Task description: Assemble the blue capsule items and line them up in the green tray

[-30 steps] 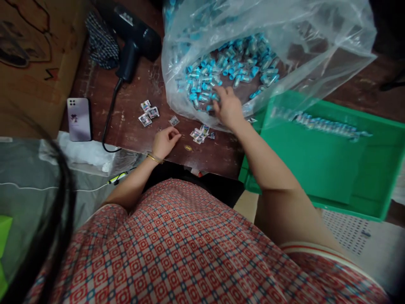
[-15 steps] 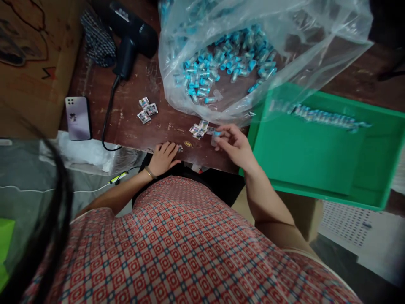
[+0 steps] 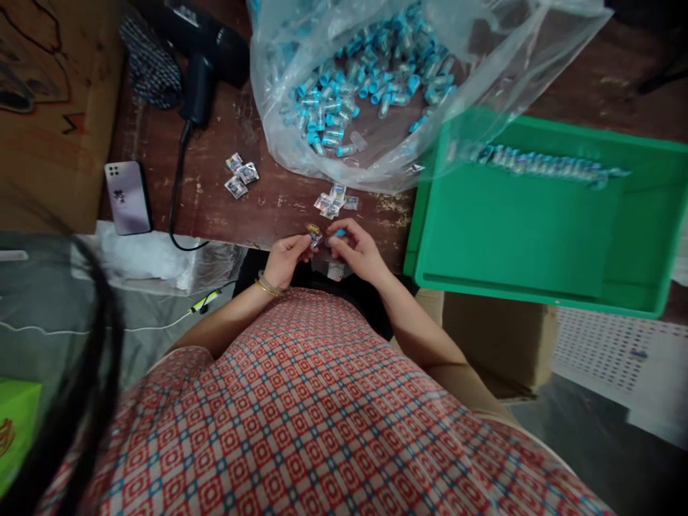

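My left hand (image 3: 288, 259) pinches a small printed packet (image 3: 315, 238) at the table's front edge. Just to its right, my right hand (image 3: 359, 251) is closed around a small clear bottle with a blue cap (image 3: 339, 233), its body mostly hidden by the fingers. The two hands are a short gap apart. Beyond them lies a pile of small printed packets (image 3: 329, 203), and a second group of packets (image 3: 236, 188) is farther left. A large clear plastic bag (image 3: 274, 136) at the back holds many blue-capped bottles (image 3: 327, 122).
To the right stands a green tray (image 3: 499, 283) with a row of labelled bottles (image 3: 542, 165) along its far side. A black heat gun or hair dryer (image 3: 201, 79), a phone (image 3: 129, 197) and a cardboard box (image 3: 59, 158) are on the left.
My left hand has lifted from the table edge and now pinches a packet. My right hand has moved left and nearer to my body with the bottle. The view has shifted slightly.
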Action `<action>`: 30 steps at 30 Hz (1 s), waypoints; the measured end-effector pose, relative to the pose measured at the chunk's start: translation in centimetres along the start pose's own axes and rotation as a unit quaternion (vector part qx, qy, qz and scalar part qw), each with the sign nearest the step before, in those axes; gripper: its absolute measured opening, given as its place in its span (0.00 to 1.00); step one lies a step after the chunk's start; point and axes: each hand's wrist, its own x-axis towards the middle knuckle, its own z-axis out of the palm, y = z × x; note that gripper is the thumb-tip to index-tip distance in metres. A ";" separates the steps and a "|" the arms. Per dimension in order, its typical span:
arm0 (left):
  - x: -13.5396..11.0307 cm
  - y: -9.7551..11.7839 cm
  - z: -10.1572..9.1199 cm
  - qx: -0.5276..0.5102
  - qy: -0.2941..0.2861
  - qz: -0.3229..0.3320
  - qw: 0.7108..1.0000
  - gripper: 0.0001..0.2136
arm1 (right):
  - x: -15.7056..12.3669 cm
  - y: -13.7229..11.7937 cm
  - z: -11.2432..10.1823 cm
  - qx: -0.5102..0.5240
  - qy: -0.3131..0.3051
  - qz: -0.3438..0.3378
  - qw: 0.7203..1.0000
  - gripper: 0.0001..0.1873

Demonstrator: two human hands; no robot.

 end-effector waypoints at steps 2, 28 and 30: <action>-0.2 0.2 0.3 0.005 -0.009 0.009 1.000 0.24 | 0.5 -0.1 0.6 -0.009 -0.005 0.002 1.000 0.17; 2.5 2.9 -0.5 0.462 -0.070 0.259 0.845 0.04 | 3.0 -0.9 -1.8 -0.302 -0.033 -0.150 0.941 0.08; 2.3 2.9 -0.3 0.503 -0.062 0.279 0.816 0.05 | 3.0 -0.9 -1.9 -0.327 -0.067 -0.147 0.931 0.08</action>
